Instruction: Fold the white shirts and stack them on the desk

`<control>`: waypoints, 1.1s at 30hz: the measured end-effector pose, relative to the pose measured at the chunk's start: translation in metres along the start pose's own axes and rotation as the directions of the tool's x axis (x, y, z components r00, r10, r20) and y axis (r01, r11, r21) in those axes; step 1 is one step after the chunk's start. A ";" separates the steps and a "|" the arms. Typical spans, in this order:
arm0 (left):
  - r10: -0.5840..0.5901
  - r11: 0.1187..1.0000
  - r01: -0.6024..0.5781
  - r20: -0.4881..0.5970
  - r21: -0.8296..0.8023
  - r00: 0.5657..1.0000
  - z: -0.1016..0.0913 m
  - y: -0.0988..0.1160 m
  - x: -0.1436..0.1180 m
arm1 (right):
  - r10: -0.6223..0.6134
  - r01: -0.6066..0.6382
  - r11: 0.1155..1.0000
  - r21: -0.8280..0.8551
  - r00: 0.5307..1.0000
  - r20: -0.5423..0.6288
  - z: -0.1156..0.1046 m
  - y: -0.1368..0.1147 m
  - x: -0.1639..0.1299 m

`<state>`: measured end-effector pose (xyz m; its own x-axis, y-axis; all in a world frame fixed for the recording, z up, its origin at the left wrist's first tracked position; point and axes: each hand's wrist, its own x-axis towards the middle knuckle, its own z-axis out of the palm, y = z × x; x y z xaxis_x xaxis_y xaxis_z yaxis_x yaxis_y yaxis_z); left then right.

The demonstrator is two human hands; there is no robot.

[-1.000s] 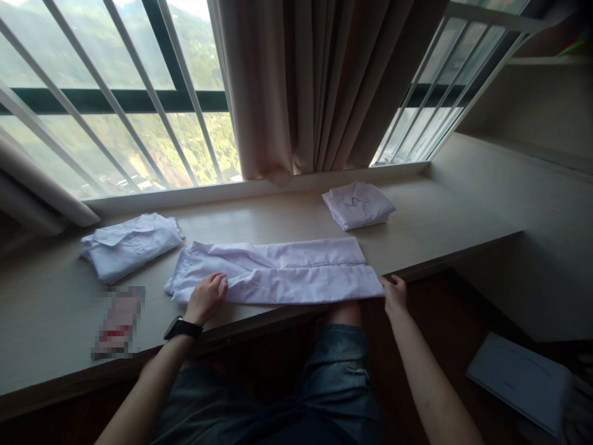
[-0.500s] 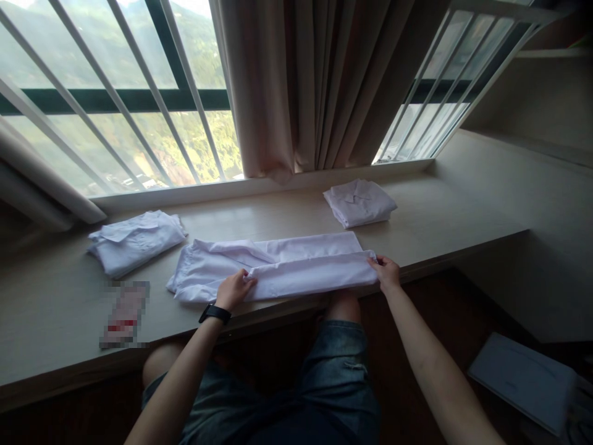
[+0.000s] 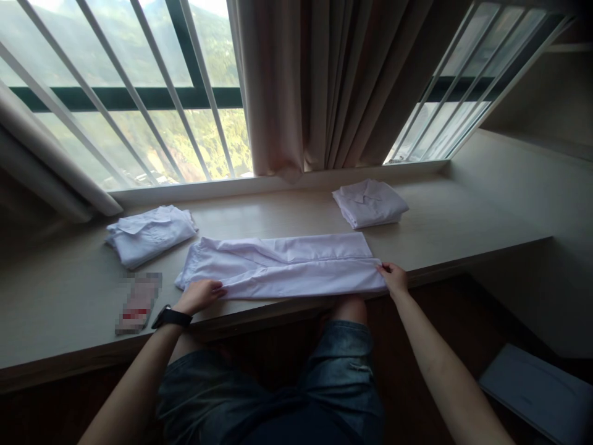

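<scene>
A pair of white trousers (image 3: 287, 262) lies lengthwise along the pale ledge, its gathered waist to the left and both legs stretching right. My right hand (image 3: 395, 278) pinches the hem of the nearer leg at its right end. Over the near edge, close to the waist, my left hand (image 3: 201, 295) rests with fingers stretched out on the cloth; a black band (image 3: 171, 316) circles that wrist. To the left sits a folded white shirt (image 3: 151, 235) with its collar up top. Another folded white shirt (image 3: 370, 203) is behind the trouser legs on the right.
A blurred-out flat object (image 3: 138, 304) lies on the ledge (image 3: 60, 309) left of my left hand. Behind stand barred windows and a grey-brown curtain (image 3: 278, 86). My knees are under the front edge. A pale flat panel (image 3: 537, 389) is low on the right.
My left hand has let go of the near leg's edge and slid left toward the waist. The near leg now lies flatter. My right hand stays at the hem, slightly lower.
</scene>
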<state>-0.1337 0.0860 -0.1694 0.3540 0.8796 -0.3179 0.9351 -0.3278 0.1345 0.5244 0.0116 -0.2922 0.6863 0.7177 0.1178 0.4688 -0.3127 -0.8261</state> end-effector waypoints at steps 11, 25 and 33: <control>0.007 0.955 -0.073 -0.222 -0.288 0.975 0.007 -0.044 -0.036 | -0.026 0.030 0.998 0.049 0.996 -0.080 0.003 -0.027 0.000; 0.080 0.997 -0.073 -0.492 0.033 0.867 0.018 0.065 -0.019 | -0.549 0.520 0.779 -0.351 0.835 0.020 0.051 -0.109 -0.044; 0.200 0.978 -0.198 -0.524 0.059 0.828 0.070 0.135 0.015 | -0.676 0.785 0.552 -0.281 0.619 0.400 0.139 -0.188 -0.135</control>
<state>-0.0012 0.0311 -0.2220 0.4725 0.8436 0.2552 0.8454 -0.5156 0.1392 0.2664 0.0599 -0.2294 -0.1149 0.9044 0.4110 0.9538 0.2160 -0.2087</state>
